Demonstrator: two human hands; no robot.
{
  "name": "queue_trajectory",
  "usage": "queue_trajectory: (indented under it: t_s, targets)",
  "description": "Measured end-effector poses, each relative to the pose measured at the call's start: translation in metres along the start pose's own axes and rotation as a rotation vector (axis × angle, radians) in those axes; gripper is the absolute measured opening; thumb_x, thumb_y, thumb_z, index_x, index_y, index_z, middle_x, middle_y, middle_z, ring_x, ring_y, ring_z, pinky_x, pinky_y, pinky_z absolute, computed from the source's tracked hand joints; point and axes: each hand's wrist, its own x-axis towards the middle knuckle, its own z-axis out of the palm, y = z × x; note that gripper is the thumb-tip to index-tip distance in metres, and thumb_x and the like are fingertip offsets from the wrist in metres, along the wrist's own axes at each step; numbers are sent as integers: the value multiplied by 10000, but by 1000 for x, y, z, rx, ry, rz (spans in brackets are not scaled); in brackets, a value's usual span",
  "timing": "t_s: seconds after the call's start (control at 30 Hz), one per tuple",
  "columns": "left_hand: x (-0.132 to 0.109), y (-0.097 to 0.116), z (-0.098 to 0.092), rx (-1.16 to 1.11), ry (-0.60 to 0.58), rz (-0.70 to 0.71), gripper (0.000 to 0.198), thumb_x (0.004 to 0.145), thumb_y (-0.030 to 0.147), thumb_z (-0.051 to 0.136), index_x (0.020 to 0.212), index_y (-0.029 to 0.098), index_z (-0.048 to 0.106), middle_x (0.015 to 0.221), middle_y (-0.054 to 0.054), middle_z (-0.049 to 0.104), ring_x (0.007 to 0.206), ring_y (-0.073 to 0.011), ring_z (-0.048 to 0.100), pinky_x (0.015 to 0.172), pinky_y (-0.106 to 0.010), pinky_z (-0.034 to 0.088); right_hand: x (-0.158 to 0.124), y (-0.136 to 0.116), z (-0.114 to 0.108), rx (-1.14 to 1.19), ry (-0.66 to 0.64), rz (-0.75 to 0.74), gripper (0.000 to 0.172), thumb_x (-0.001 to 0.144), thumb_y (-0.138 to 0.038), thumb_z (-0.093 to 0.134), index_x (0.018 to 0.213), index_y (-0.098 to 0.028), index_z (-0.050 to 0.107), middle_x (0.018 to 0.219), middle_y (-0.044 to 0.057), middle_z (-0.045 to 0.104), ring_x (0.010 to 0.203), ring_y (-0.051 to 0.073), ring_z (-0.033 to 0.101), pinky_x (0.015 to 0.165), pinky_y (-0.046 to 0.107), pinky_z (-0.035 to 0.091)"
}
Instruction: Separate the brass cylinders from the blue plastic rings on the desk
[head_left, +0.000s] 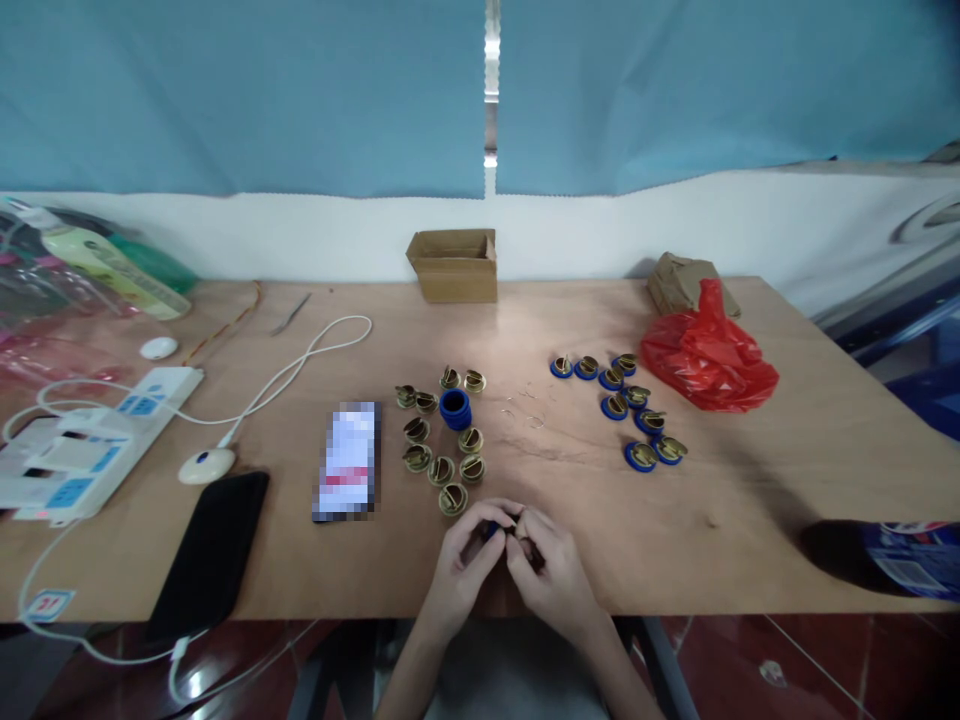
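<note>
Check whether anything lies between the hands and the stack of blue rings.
Yes. Both the left hand and right hand pinch a small part at the near edge of the table. Between them and the stack of blue rings lie several brass pieces, the nearest just ahead of the hands.

1. The small piece (493,527) pinched between the left hand (459,566) and the right hand (553,572) is almost wholly covered by fingers (534,528); only a bit of blue shows.
2. The flat object (346,461) on the desk (750,500) is blurred out.
3. The dark bottle (881,565) is cut by the right edge.
4. The thin items (527,405) at mid-desk are too small to tell.
</note>
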Motion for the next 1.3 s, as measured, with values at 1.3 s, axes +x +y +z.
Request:
queue_trajectory:
  t_s: [1.3]
  targets:
    - [0, -8, -1, -48, 59, -49, 130, 953, 312, 630, 1034, 217, 667, 1189, -88, 676, 1162, -234, 613, 1044, -353, 457, 0, -1, -3, 42, 52, 86, 277, 1042, -210, 400, 797, -220, 530, 707, -14, 583, 634, 130, 585, 626, 230, 447]
